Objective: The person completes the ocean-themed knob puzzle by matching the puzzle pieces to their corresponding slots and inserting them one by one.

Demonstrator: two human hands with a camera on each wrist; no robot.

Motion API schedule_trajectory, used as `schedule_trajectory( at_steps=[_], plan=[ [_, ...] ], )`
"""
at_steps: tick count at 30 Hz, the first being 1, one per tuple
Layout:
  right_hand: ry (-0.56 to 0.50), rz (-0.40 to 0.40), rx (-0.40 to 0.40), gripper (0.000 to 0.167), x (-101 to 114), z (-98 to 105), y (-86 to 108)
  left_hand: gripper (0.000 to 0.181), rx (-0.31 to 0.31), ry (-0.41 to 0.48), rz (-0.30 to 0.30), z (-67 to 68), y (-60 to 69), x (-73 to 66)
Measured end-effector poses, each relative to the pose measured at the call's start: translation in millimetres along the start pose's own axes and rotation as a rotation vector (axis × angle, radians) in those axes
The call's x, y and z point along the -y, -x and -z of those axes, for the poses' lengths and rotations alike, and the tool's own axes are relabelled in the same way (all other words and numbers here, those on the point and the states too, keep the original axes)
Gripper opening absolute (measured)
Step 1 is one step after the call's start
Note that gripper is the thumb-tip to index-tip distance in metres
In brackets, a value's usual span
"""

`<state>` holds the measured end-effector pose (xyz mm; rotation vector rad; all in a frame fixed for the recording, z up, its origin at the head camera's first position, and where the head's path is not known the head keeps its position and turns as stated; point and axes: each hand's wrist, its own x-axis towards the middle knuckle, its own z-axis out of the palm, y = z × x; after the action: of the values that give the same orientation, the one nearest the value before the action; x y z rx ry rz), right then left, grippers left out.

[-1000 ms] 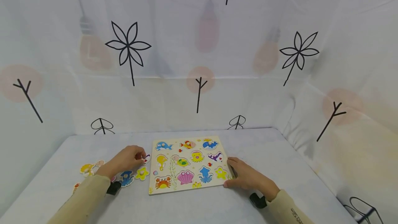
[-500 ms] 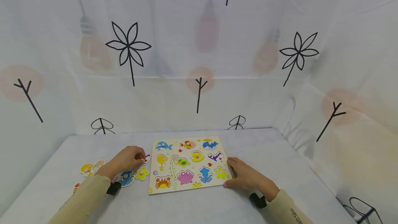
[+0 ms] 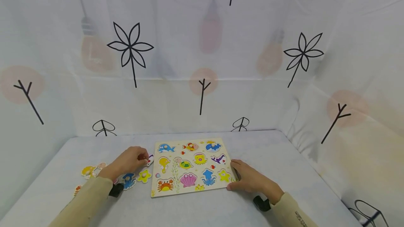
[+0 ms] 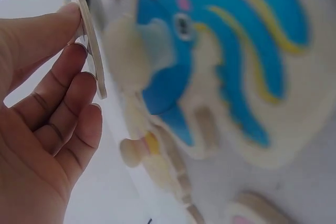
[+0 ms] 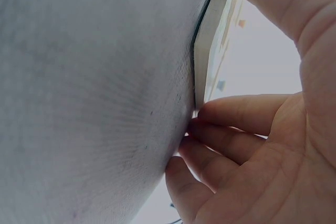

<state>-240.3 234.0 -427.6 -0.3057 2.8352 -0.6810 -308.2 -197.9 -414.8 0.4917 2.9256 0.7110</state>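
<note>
- I'm noticing a small change from half a second ago: the left hand (image 3: 127,162) and its purple-marked piece (image 3: 150,160) are sitting slightly nearer the board (image 3: 155,183).
- The left thumb and fingertips are closing together in a pinch on that piece; the left wrist view is showing it almost edge-on, so I'm not reading its face there.
- The piece is lying just beside the board's left edge, outside it; I cannot tell whether the two are touching.
- The right hand (image 3: 249,178) is showing no clear shift: its thumb is resting at the near right corner, with its fingers spread from the thumb, slightly bent and reaching along the right edge. I'm judging this as steadying.
- The yellow star piece (image 3: 144,176) and blue piece (image 3: 128,181) are lying loose on the table (image 3: 195,213), left of the board.
- The top-row animals (image 3: 190,146) are showing what look like knobs, so I'm taking those three as filled.
- For the work, I'm reading the shift as slight progress, with this piece not yet placed.
</note>
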Motion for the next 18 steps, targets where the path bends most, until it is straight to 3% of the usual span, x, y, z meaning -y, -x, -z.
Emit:
schedule_trajectory(
  at_steps=[7,18],
  plan=[
    [0.003,-0.004,-0.002,0.100,-1.1,-0.7,-1.0,0.007,-0.004,0.003,-0.032,3.0,-5.0,-9.5],
    [0.007,-0.015,0.002,0.100,-1.4,-0.7,-1.6,0.008,-0.004,0.012,-0.133,-6.0,-21.9,-31.9]
  ],
)
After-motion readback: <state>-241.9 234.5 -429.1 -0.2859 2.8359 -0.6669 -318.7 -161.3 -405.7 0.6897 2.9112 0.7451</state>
